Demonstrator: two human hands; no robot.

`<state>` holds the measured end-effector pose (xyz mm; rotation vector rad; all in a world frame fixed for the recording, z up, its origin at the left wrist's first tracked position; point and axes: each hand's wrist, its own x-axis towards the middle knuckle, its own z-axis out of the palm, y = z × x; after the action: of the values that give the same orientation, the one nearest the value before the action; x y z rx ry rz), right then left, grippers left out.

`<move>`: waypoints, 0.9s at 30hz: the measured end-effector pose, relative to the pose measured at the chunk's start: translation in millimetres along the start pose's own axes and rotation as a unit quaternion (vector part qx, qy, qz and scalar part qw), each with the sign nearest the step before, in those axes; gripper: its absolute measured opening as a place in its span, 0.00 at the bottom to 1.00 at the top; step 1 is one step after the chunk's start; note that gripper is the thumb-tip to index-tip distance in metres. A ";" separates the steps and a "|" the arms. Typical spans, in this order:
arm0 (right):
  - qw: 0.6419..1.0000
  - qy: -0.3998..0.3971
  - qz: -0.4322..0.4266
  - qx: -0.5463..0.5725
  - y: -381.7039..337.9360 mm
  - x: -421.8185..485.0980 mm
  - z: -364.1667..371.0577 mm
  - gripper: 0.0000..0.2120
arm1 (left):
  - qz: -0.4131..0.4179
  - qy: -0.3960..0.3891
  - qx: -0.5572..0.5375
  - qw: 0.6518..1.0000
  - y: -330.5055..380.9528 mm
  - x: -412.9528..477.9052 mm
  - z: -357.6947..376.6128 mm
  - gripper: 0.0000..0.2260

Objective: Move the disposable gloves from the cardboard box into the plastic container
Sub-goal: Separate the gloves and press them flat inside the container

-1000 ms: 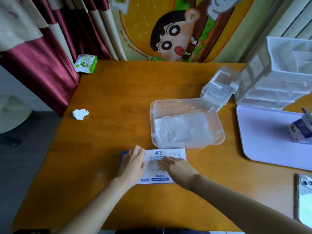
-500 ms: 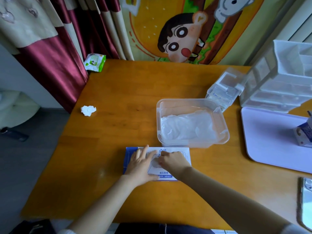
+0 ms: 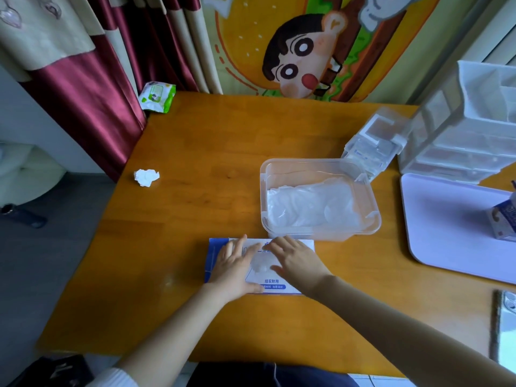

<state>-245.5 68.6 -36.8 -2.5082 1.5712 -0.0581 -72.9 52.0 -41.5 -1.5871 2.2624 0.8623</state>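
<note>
A flat blue and white cardboard glove box (image 3: 275,283) lies near the front of the wooden table. A bit of clear glove (image 3: 261,265) shows at its opening. My left hand (image 3: 233,270) rests flat on the box's left half, fingers straight. My right hand (image 3: 296,263) lies over the right half, fingers spread beside the opening. Just behind the box stands the clear plastic container (image 3: 375,222) with a pile of translucent gloves (image 3: 310,205) inside.
A crumpled tissue (image 3: 146,177) lies at the table's left edge and a green wipes pack (image 3: 157,96) at the back left. Clear drawer units (image 3: 460,135) stand at the right, with a white tray (image 3: 446,227) carrying a small carton (image 3: 502,222). A phone (image 3: 506,331) lies front right.
My right hand has opened and spread out over the box, where earlier its fingers were bunched at the opening. The left hand stays on the box. The camera has shifted.
</note>
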 end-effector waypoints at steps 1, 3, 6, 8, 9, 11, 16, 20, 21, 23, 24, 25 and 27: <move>1.000 0.001 -0.009 -0.019 -3.5 4.9 4.0 0.26 | 0.000 0.001 -0.002 1.000 0.4 -0.1 -0.4 0.41; 0.999 -0.026 0.007 -0.032 -12.2 12.7 2.8 0.23 | 0.001 0.003 -0.003 1.000 0.7 -0.7 -0.9 0.40; 0.999 -0.036 0.030 -0.022 -14.0 17.7 0.5 0.19 | -0.002 0.004 -0.006 1.000 -0.8 -0.4 0.2 0.41; 0.999 -0.005 0.034 0.028 -11.1 13.0 -4.8 0.18 | -0.004 0.001 -0.007 1.000 -2.0 -0.1 1.0 0.42; 0.998 0.008 0.029 0.063 -9.2 9.2 -8.8 0.15 | -0.003 0.000 -0.005 1.000 -2.3 -0.3 1.1 0.42; 0.991 0.014 0.060 0.117 -5.2 2.3 -17.0 0.06 | 0.000 0.000 0.001 1.000 -1.7 -1.0 0.2 0.42; 0.952 0.103 0.147 0.249 4.4 -12.9 -41.0 0.09 | -0.002 0.000 0.005 1.000 -0.1 -2.8 -1.0 0.42; 0.902 0.173 0.207 0.338 11.0 -13.1 -66.2 0.09 | 0.001 -0.001 0.014 1.000 0.2 -3.7 -1.9 0.42; 0.903 0.157 0.209 0.342 12.5 -13.8 -67.4 0.08 | 0.000 -0.001 0.016 1.000 0.7 -3.3 -2.1 0.42; 0.914 0.096 0.213 0.332 11.5 -17.4 -63.3 0.09 | -0.001 0.000 0.015 1.000 1.8 -2.5 -2.2 0.42; 0.921 0.073 0.218 0.315 10.2 -20.2 -58.7 0.13 | -0.002 0.000 0.014 1.000 1.9 -2.3 -2.4 0.42; 0.926 0.068 0.222 0.299 8.1 -22.3 -54.6 0.15 | -0.002 0.000 0.014 1.000 1.9 -1.8 -2.0 0.43; 0.929 0.087 0.218 0.287 3.0 -21.3 -51.2 0.14 | -0.003 -0.002 0.018 1.000 0.4 -0.9 -0.5 0.44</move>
<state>-264.2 79.6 14.3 -1.7130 1.8120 -0.5968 -72.9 52.5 -40.5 -1.5753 2.2566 0.8173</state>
